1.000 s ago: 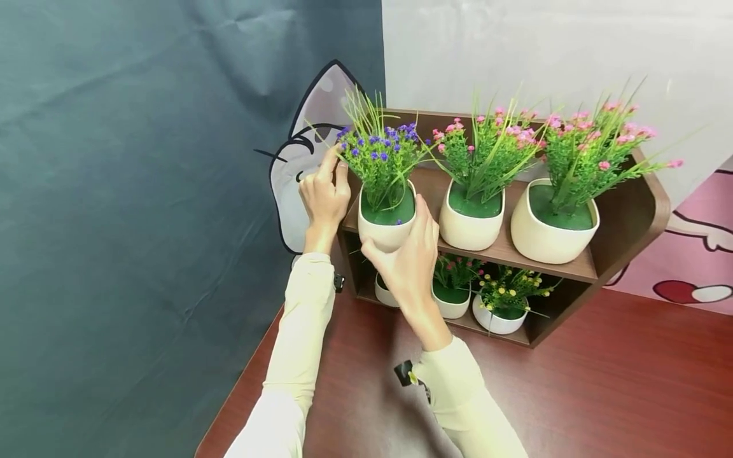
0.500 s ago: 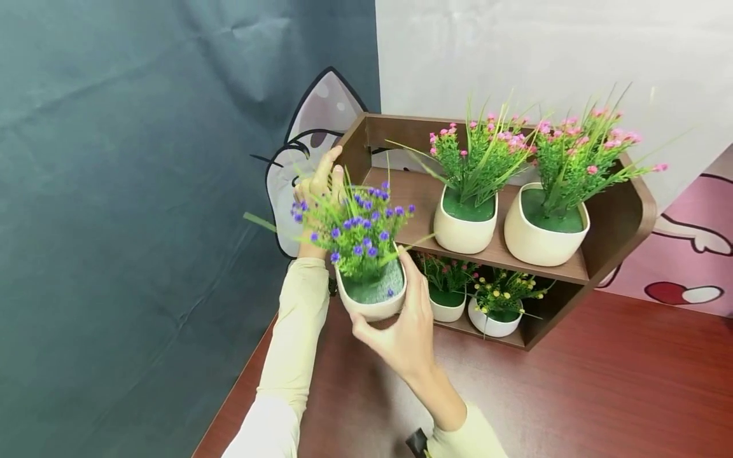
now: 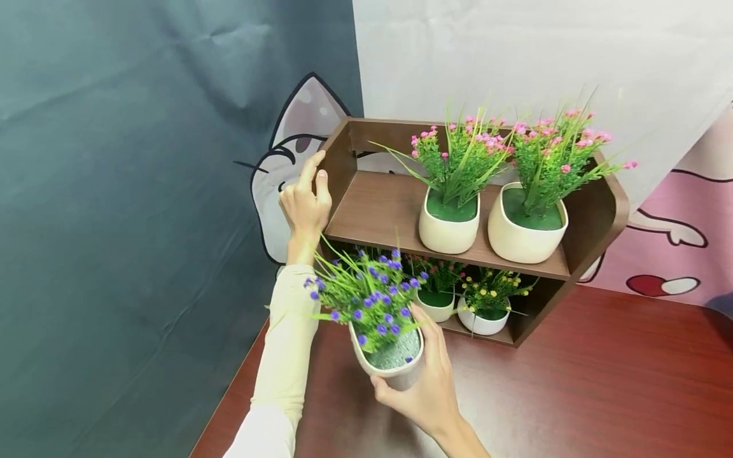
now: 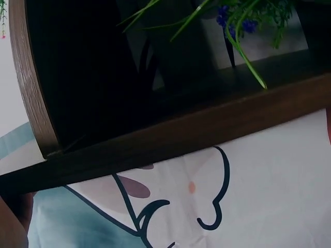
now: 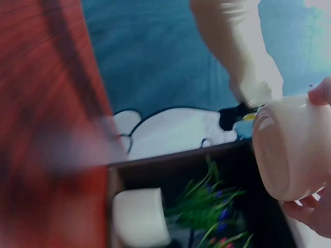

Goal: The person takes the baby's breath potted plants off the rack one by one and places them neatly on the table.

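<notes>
A cream pot [image 3: 357,353] of purple-flowered artificial grass [image 3: 378,299] is tilted in the air before the brown two-tier shelf [image 3: 378,203]. My right hand [image 3: 429,388] grips this pot by its side, thumb low in front and fingers around the right. In the right wrist view the pot [image 5: 295,147] shows its base, with fingertips at the frame edge. My left hand [image 3: 306,207] rests against the shelf's outer left side, index finger and thumb extended. Only a sliver of the left hand [image 4: 13,222] shows in the left wrist view, beside the panel.
Two cream pots with pink flowers [image 3: 449,232] [image 3: 527,238] stand on the upper tier. Below are a white pot of yellow flowers [image 3: 483,323], a pot of red-pink flowers [image 3: 436,308] and a partly hidden purple-flowered one. A blue-grey cloth [image 3: 143,191] hangs left of the reddish table [image 3: 601,375].
My right hand has taken the purple-flowered pot off the upper tier's left end, bringing it down and toward me while tilting it. My left hand stays at the shelf's side.
</notes>
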A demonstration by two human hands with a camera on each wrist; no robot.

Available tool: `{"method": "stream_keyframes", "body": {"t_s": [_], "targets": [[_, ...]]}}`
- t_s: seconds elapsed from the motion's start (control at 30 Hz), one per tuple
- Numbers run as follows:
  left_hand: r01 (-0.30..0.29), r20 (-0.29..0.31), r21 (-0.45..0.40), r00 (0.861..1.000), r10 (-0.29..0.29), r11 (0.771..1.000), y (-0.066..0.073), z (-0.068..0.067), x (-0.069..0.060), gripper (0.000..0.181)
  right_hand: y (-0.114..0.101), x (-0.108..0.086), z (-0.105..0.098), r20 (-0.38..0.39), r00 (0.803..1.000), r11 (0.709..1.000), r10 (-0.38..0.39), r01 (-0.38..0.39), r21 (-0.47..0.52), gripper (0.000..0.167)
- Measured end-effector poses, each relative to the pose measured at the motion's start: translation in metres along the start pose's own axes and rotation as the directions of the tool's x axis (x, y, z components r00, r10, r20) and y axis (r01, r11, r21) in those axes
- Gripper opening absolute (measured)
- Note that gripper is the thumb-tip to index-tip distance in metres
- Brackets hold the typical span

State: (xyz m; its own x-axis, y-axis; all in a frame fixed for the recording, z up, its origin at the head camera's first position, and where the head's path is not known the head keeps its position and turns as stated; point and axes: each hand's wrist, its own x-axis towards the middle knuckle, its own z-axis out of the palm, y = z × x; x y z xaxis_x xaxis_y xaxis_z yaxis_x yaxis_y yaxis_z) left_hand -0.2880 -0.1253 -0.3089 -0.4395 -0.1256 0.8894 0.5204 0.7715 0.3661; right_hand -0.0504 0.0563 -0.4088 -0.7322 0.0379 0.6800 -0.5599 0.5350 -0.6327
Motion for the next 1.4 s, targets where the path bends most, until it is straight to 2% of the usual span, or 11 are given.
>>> {"method": "stream_keyframes", "body": {"t_s": [0.2,0.4,0.57,0.77,0.83,0.93,1.07,1.17,1.27,1.4], "targets": [[0.009,0.008,0.000,1.000,-0.009,1.000,0.002,0.001,-0.002,0.034,0.024,-0.035,-0.018,0.040,0.994,0.994,0.099,-0.096,-0.053,0.102],[-0.003,0.010,0.000,1.000,0.003,1.000,0.000,0.000,-0.001,0.033,0.050,-0.061,-0.044,0.041,0.995,0.994,0.095,-0.093,-0.063,0.101],[0.029,-0.001,0.002,1.000,-0.029,1.000,-0.003,-0.002,-0.002,0.033,0.072,-0.080,-0.064,-0.036,0.999,0.995,0.033,-0.036,-0.094,0.092],[0.023,-0.017,0.001,1.000,-0.023,1.000,-0.002,0.002,-0.003,0.032,0.089,-0.110,-0.096,-0.144,0.983,0.978,0.111,-0.134,-0.158,0.096],[0.022,-0.023,0.001,1.000,-0.022,1.000,-0.002,0.003,-0.002,0.032,0.094,-0.119,-0.106,-0.188,0.971,0.968,0.145,-0.179,-0.178,0.097],[0.024,-0.024,0.001,0.999,-0.024,1.000,-0.001,0.003,-0.002,0.032,0.104,-0.129,-0.118,-0.250,0.960,0.964,0.125,-0.177,-0.197,0.097],[0.021,-0.008,0.007,1.000,-0.021,1.000,-0.001,0.001,-0.001,0.033,0.117,-0.140,-0.130,-0.332,0.931,0.944,0.155,-0.239,-0.229,0.101],[0.019,0.001,0.005,1.000,-0.019,1.000,0.000,0.001,-0.001,0.033,0.122,-0.145,-0.140,-0.395,0.882,0.886,0.257,-0.379,-0.269,0.100],[0.022,-0.001,0.002,1.000,-0.022,1.000,0.000,0.001,0.000,0.033,0.128,-0.146,-0.148,-0.434,0.841,0.827,0.323,-0.474,-0.303,0.098],[0.025,0.008,0.013,1.000,-0.025,1.000,0.000,0.001,-0.001,0.033,0.135,-0.146,-0.155,-0.452,0.814,0.787,0.364,-0.529,-0.319,0.098]]}}
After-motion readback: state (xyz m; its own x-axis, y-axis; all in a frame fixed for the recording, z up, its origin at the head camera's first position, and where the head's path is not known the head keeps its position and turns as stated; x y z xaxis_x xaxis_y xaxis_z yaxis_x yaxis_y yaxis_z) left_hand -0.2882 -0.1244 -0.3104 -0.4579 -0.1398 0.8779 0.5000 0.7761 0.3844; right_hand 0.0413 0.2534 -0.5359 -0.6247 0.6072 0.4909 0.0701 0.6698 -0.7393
